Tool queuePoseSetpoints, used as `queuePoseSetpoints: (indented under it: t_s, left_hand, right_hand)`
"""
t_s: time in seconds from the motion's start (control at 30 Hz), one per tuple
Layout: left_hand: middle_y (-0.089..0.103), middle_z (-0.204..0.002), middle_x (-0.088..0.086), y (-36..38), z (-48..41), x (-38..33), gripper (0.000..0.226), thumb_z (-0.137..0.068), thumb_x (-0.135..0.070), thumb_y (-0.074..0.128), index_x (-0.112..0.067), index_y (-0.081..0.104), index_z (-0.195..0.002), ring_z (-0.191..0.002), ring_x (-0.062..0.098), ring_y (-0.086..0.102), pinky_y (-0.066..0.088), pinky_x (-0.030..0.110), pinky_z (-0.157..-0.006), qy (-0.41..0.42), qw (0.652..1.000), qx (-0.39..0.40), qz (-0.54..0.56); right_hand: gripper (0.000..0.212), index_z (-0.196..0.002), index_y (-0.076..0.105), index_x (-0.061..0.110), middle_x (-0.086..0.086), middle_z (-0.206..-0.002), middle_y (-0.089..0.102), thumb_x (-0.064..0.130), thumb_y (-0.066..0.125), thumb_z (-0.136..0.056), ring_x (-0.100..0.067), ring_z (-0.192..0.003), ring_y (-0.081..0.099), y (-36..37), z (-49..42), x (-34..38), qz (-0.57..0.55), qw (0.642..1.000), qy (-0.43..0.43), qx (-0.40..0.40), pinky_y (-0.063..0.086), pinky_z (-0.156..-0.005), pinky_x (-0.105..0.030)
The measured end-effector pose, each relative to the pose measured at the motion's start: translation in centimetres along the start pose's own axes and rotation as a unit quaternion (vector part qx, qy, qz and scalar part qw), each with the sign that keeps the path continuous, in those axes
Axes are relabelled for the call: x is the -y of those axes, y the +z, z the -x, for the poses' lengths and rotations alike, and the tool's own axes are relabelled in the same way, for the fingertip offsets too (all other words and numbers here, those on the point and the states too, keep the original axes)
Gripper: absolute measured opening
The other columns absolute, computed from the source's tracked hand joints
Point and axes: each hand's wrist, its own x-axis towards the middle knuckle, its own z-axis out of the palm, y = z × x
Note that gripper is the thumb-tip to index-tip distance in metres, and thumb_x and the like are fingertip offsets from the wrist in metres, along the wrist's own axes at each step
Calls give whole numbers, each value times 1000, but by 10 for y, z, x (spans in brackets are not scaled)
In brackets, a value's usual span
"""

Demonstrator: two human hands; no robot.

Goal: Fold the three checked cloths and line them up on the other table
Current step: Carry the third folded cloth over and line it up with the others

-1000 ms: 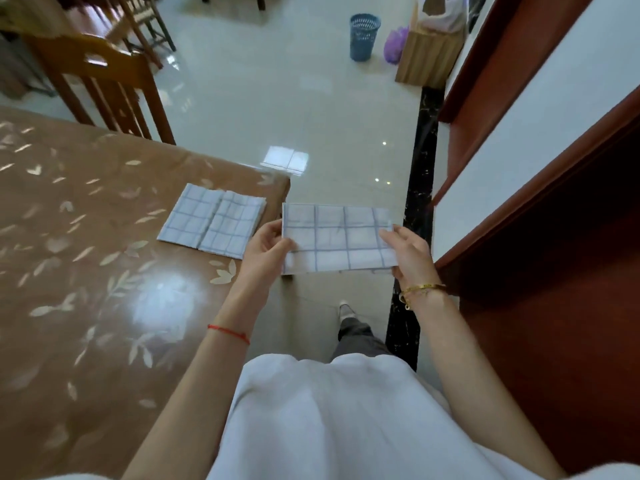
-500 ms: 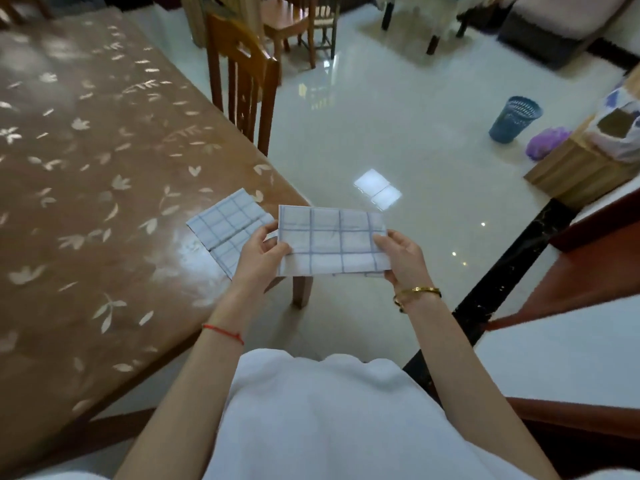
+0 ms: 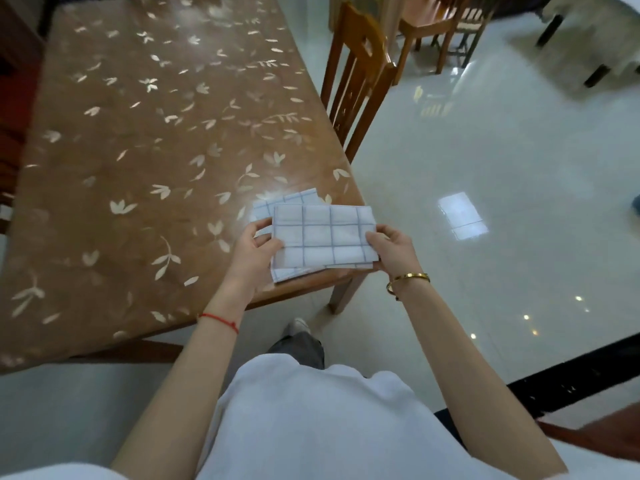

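checked cloth [image 3: 323, 237], one, pinched by left hand [image 3: 254, 258], right hand [image 3: 393, 251]; second cloth [image 3: 287, 200] beneath.

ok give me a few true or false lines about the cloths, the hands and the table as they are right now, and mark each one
1. The left hand and the right hand each pinch one end of the held cloth. True.
2. A second cloth lies on the table, partly hidden behind the held cloth. True.
3. The gold bangle is on the left wrist. False: it is on the right wrist; the left wrist has a red string.
4. The held cloth is bunched into a ball. False: it is folded flat into a rectangle.
5. A wooden chair stands at the table's edge. True.
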Motion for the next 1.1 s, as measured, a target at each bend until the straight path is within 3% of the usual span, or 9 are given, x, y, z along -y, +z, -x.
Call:
queuePoseSetpoints:
  t_s: [0.07,0.27,0.43,0.57,0.67,0.73,0.87,1.0,1.1]
  left_hand:
    - [64,-95,-9,-5,-16,-1,36,-94,-1,57,-22,49,-121,-76,0,64,52,16,-53,-5,1000,-20,-1]
    - [66,-104,-3,-16,-73,-7,39,-91,-1,58,-24,52,-121,-88,11,66,54,29,-66,-20,998,-52,-2]
    - [67,-105,1,-18,-135,-20,42,-89,4,57,-21,52,-122,-92,15,66,57,33,-70,-19,997,-80,13]
    - [67,-115,9,-23,-182,-29,45,-86,3,58,-21,53,-123,-102,22,67,58,40,-83,-24,995,-98,21]
    - [66,-112,6,-26,-211,-35,45,-87,3,57,-20,52,-124,-97,20,66,54,26,-68,-27,994,-108,19]
    - [64,-111,4,-28,-226,-34,47,-89,5,55,-15,50,-131,-90,12,64,50,17,-60,-36,993,-114,20]
    - [59,-123,8,-35,-255,-27,52,-90,8,51,-13,49,-137,-104,16,58,50,18,-68,-42,991,-125,1]
    - [55,-122,7,-36,-276,-17,54,-90,9,57,-12,49,-138,-110,17,53,46,13,-63,-46,990,-133,-19]
    - [56,-124,11,-34,-289,-6,56,-87,11,60,-9,49,-138,-108,19,54,48,11,-61,-55,989,-137,-21]
  right_hand:
    - [11,-87,62,19,-5,-87,67,10,57,-93,-21,-73,65,11,-20,4,16,1000,11,5,57,-74,-43]
    - [13,-83,63,17,-2,-83,66,10,56,-91,-19,-75,63,42,-85,19,55,997,24,37,56,-80,-43]
    - [7,-82,65,23,-4,-81,64,19,62,-86,-18,-75,60,68,-150,43,118,991,5,55,53,-65,-32]
    - [25,-108,67,20,-4,-100,69,15,65,-83,-17,-84,66,92,-198,55,127,989,7,71,56,-75,-32]
    - [49,-128,58,16,-4,-120,62,15,66,-79,-21,-103,63,109,-230,60,158,984,3,77,55,-90,-39]
    - [51,-130,57,17,-3,-116,62,13,65,-79,-23,-101,62,120,-247,60,185,979,-2,81,54,-92,-39]
    - [49,-129,56,19,-10,-102,65,14,66,-81,-28,-95,63,141,-271,56,241,967,-15,84,56,-87,-40]
    - [38,-125,56,15,5,-81,53,11,63,-88,-7,-71,50,151,-294,50,276,957,-30,81,42,-60,-13]
    - [34,-120,56,16,7,-74,50,9,62,-87,-6,-67,48,153,-311,44,298,951,-16,77,40,-58,-13]
